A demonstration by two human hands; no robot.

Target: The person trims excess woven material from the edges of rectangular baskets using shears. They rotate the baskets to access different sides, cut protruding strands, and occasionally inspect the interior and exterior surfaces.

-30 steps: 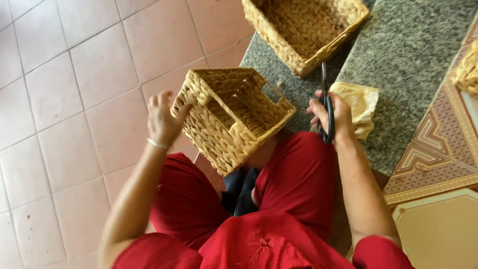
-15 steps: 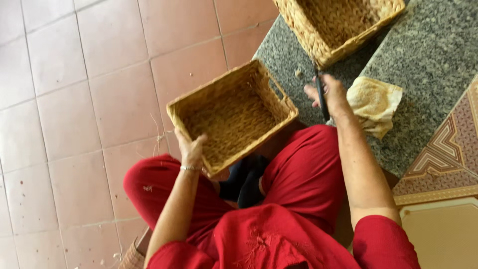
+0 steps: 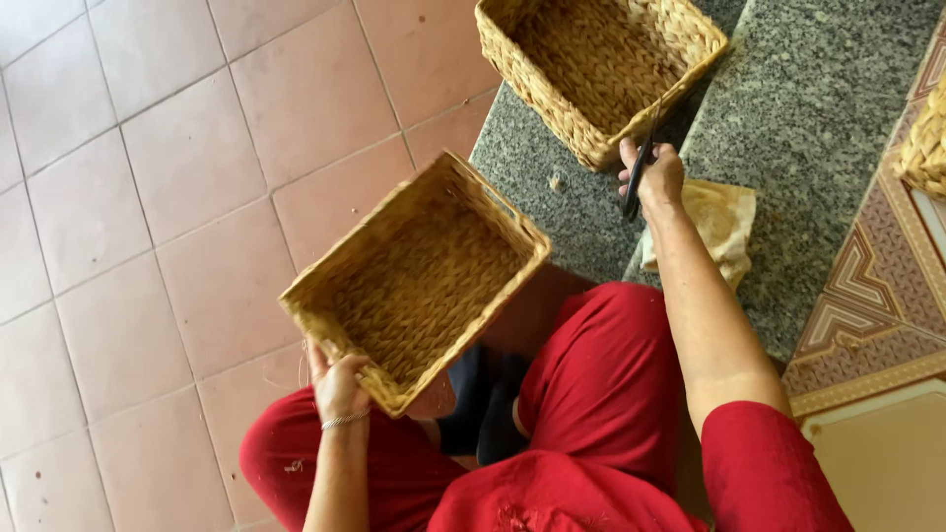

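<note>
My left hand [image 3: 338, 386] grips the near rim of a square woven straw basket [image 3: 419, 279], held open side up over my red-trousered knees. My right hand [image 3: 654, 172] is closed on a pair of black-handled scissors [image 3: 637, 175], blades pointing toward a second, similar woven basket [image 3: 599, 69] that sits on the grey granite step [image 3: 808, 128]. A folded yellowish cloth [image 3: 717, 225] lies on the granite just beside my right wrist.
Pinkish floor tiles [image 3: 148, 197] spread to the left. A patterned brown and cream tile border [image 3: 867, 296] runs along the right. The edge of another woven piece [image 3: 928, 143] shows at the far right.
The basket in my left hand was tipped on its side; it has turned open side up and swung left and down. My left hand shifted to its near rim. The right hand stays put.
</note>
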